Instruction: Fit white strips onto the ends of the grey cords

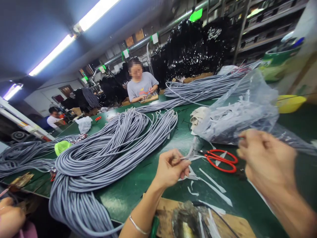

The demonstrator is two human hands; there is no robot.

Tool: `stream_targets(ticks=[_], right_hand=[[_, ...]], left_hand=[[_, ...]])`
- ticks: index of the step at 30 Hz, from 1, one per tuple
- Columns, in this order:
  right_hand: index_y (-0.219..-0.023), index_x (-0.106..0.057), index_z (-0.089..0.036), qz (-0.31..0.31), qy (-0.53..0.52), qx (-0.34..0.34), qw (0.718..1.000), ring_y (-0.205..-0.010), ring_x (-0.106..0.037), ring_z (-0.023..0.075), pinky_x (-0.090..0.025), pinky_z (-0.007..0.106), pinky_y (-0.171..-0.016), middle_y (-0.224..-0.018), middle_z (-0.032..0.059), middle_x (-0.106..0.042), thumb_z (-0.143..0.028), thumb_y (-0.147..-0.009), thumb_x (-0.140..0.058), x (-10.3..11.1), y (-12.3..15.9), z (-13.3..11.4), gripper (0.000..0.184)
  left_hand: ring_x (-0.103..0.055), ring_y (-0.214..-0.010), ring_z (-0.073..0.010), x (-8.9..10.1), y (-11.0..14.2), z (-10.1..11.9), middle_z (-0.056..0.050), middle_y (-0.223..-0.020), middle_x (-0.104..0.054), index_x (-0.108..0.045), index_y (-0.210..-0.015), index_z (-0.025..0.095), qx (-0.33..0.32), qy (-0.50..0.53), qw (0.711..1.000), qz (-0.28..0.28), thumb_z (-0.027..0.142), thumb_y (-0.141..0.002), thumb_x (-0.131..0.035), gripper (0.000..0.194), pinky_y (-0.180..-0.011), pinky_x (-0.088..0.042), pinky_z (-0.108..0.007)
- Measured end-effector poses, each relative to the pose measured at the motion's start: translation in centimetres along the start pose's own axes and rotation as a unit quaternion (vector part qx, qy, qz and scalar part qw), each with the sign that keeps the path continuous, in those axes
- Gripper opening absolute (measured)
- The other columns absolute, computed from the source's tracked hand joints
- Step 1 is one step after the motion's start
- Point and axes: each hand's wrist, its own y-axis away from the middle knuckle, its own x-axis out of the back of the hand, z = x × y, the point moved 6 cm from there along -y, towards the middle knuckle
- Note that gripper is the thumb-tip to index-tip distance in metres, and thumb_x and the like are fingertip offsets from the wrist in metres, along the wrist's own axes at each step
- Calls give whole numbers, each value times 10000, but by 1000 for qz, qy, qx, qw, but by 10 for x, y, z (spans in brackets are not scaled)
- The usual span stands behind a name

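My left hand hovers over the green table, its fingers pinched on a thin white paper strip. My right hand is raised further right, blurred by motion, fingers curled near the edge of a clear plastic bag stuffed with white strips. Red-handled scissors lie on the table between both hands. Loose white strips are scattered below them.
Big coils of grey cable fill the table's left and far side. A worn wooden board sits at the near edge. A person in a grey shirt works across the table; another sits far left. A yellow bowl stands right.
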Motion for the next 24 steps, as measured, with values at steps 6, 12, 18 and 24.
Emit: stream_targets(ticks=[6,12,18,24], right_hand=[[-765,-682,-184,-233,-222,-163,933,-602,-629,202,-483,285,-483,-734,86,-712,-614,-484,-775,-60,23,-1,521],[-507,-616,-184,-131,-67,-110,983,-397,-451,105,-376,228,-411,-423,-10,-520,-566,-684,-624,-52,37,-4,421],[-461,-544,-199,-171,-140,-172,960,-389,-440,113,-393,247,-393,-423,-11,-487,-686,-596,-605,-67,38,0,510],[-493,-564,-204,-59,-107,-194,973,-422,-492,151,-398,277,-387,-461,22,-538,-706,-536,-648,-51,24,24,511]], left_hand=[[-480,-358,-59,5,1,6,54,-520,-396,-214,-471,195,-51,-43,996,61,557,-616,-764,674,-324,-288,-167],[-488,-404,-76,9,6,6,40,-516,-422,-211,-452,196,-99,-132,977,138,371,-675,-743,602,-392,-330,-193],[-433,-362,-43,13,7,8,37,-486,-477,-221,-447,185,-132,-86,974,164,366,-681,-742,599,-385,-311,-178],[-524,-336,-81,8,5,13,37,-476,-498,-221,-453,190,-92,-1,986,141,467,-557,-818,667,-315,-344,-158]])
